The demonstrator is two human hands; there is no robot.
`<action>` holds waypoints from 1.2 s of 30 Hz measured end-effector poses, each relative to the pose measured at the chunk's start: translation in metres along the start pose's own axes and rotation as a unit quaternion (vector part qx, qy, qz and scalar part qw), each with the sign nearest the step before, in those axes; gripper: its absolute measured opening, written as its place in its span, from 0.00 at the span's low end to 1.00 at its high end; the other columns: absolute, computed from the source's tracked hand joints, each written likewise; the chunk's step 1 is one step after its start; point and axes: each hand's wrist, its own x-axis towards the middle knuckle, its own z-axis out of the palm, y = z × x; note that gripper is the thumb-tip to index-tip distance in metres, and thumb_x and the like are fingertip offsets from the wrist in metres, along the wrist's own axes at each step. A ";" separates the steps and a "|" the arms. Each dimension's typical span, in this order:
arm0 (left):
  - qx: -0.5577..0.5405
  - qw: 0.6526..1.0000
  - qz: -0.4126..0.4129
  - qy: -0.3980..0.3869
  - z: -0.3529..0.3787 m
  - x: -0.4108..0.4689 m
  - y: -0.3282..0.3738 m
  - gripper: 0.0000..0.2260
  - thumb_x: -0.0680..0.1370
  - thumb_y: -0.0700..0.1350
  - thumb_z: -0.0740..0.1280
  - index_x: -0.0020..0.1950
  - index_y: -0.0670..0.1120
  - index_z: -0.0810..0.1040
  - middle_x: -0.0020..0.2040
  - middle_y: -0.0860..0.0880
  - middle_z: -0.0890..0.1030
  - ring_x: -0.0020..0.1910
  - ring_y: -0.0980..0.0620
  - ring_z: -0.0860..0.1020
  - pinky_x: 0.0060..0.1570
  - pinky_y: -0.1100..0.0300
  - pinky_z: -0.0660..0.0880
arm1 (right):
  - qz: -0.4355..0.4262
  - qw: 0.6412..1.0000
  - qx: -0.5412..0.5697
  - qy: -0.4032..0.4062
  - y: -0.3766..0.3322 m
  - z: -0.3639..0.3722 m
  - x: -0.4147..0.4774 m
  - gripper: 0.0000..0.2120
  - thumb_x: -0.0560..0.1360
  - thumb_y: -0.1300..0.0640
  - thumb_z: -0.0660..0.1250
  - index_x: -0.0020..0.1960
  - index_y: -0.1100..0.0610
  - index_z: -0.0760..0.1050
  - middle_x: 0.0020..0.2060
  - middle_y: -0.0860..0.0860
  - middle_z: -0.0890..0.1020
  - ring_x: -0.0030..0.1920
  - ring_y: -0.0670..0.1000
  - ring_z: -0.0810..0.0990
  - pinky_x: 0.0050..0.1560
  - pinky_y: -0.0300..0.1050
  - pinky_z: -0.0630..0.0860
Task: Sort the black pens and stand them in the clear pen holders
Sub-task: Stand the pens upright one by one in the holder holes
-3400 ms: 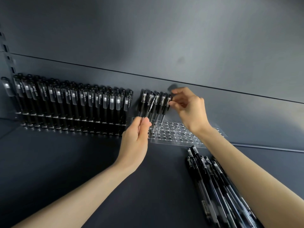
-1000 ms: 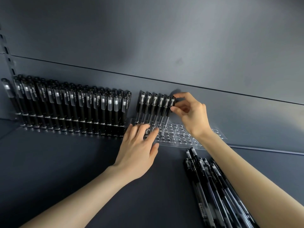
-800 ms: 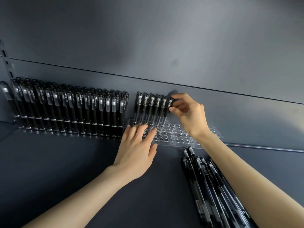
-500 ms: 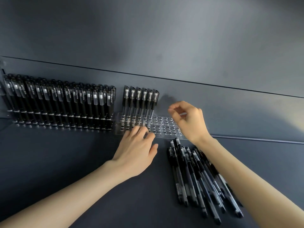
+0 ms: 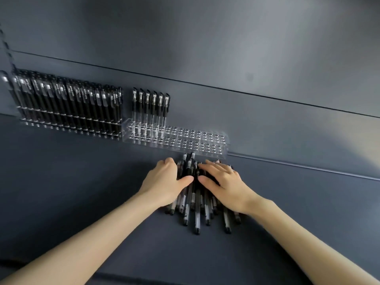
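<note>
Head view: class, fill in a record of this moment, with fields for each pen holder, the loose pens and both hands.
left holder: packed with upright black pens
right holder: clear, six pens standing at its left end, remaining holes empty
loose pens: piled flat on the dark surface, in front of the right holder
left hand: on the pile's left edge, grip unclear
right hand: fingers spread flat on the pile

— Which colours are seen on the pens?
— Black is shown by the loose pens [image 5: 197, 214] and standing pens [image 5: 151, 103], with clear barrels.
— And elsewhere?
— The pen holder [image 5: 205, 140] is seen clear, patterned with rows of round holes; the shelf [image 5: 82, 182] is slate grey.
</note>
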 end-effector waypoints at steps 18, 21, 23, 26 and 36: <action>-0.274 0.948 0.135 0.088 -0.012 -0.027 0.000 0.08 0.73 0.53 0.69 0.48 0.51 0.77 0.38 0.48 0.81 0.34 0.50 0.77 0.41 0.51 0.75 | -0.040 0.900 0.412 0.133 -0.039 -0.030 -0.006 0.11 0.74 0.53 0.69 0.54 0.55 0.75 0.45 0.45 0.82 0.46 0.42 0.80 0.52 0.38 0.76; -0.304 0.933 0.162 0.104 -0.018 -0.024 0.001 0.09 0.72 0.52 0.71 0.48 0.50 0.79 0.38 0.44 0.82 0.39 0.41 0.79 0.45 0.43 0.75 | -0.035 0.859 0.481 0.170 -0.053 -0.036 0.008 0.10 0.73 0.60 0.71 0.50 0.62 0.73 0.38 0.52 0.80 0.39 0.47 0.79 0.47 0.41 0.77; -0.335 0.921 0.167 0.107 -0.025 -0.018 -0.001 0.08 0.72 0.51 0.72 0.48 0.48 0.80 0.38 0.44 0.82 0.39 0.43 0.80 0.45 0.46 0.76 | -0.032 0.848 0.494 0.192 -0.059 -0.041 0.018 0.08 0.73 0.61 0.71 0.48 0.61 0.73 0.36 0.51 0.81 0.36 0.47 0.81 0.43 0.38 0.77; -0.381 0.905 0.171 0.081 -0.039 -0.005 -0.009 0.04 0.74 0.44 0.71 0.47 0.46 0.82 0.39 0.43 0.83 0.35 0.54 0.78 0.41 0.62 0.76 | -0.010 0.823 0.522 0.225 -0.065 -0.046 0.035 0.07 0.75 0.60 0.68 0.45 0.57 0.70 0.31 0.50 0.81 0.31 0.47 0.80 0.40 0.38 0.79; -0.379 0.902 0.168 0.125 -0.074 0.070 -0.068 0.06 0.80 0.46 0.62 0.47 0.56 0.78 0.31 0.49 0.80 0.25 0.55 0.73 0.25 0.65 0.70 | -0.014 0.812 0.425 0.401 -0.082 -0.054 0.110 0.09 0.78 0.61 0.64 0.46 0.50 0.66 0.39 0.59 0.81 0.36 0.56 0.83 0.39 0.52 0.82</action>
